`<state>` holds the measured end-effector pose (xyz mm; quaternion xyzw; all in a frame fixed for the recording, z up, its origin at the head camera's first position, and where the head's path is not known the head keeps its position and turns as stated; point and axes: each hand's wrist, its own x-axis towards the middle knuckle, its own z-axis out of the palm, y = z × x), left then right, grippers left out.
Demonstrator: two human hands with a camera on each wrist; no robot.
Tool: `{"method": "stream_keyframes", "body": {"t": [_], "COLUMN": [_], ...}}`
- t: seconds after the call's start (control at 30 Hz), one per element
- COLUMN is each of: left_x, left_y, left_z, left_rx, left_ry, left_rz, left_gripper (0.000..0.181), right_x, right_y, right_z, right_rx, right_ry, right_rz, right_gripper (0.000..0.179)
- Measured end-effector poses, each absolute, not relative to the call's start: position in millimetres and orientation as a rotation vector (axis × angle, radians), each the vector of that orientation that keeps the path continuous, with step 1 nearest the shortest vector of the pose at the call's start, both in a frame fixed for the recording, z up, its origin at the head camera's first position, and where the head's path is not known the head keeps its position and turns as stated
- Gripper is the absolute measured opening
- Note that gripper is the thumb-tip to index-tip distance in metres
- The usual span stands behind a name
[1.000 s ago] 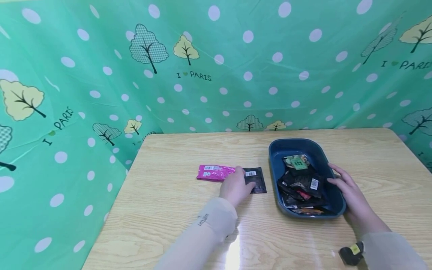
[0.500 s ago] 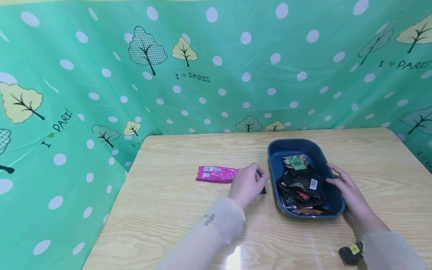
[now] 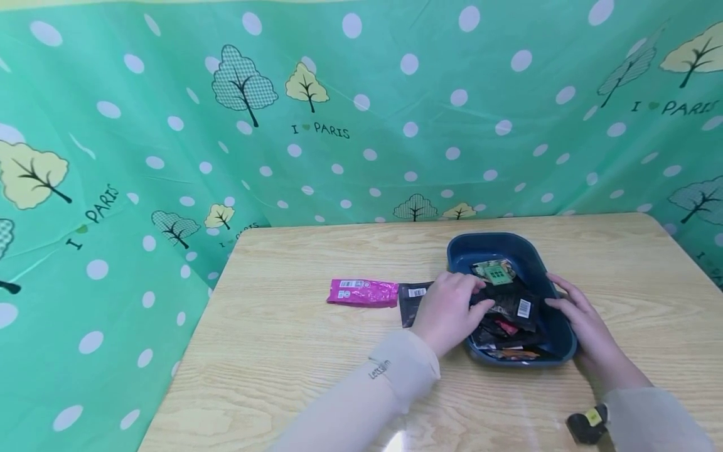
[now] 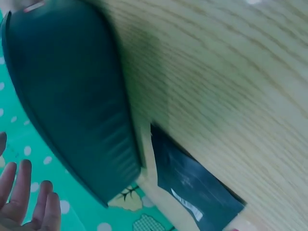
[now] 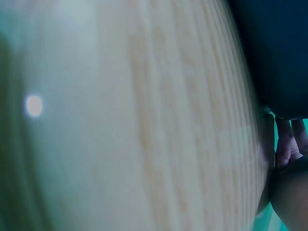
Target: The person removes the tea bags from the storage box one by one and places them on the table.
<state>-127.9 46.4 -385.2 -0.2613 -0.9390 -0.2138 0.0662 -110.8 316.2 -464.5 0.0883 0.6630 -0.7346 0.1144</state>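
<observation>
At nine o'clock from the bin (image 3: 519, 247), a black packet (image 3: 408, 307) is laid, probably light, slippery, best pinched edgewise; the left hand (image 3: 447, 311) is unclenched, the bin's wall gripped by the right hand (image 3: 590, 333).

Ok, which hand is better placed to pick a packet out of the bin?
The left hand, I'd judge: its fingers reach over the blue bin near the black packets and look empty. The right hand rests against the bin's right side, seemingly better suited to steadying it.
</observation>
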Motion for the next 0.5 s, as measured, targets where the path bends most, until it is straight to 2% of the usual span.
{"method": "stream_keyframes", "body": {"t": [0.5], "left_x": [-128.8], "left_y": [67.5], "left_z": [-408.3], "left_rx": [-1.113], "left_ry": [-2.743], "left_rz": [-0.182], "left_gripper": [0.042], "right_x": [-109.9], "right_y": [315.6], "right_z": [-464.0], "right_rx": [0.244], "right_ry": [1.955], "right_rz": [-2.158], "right_gripper": [0.052]}}
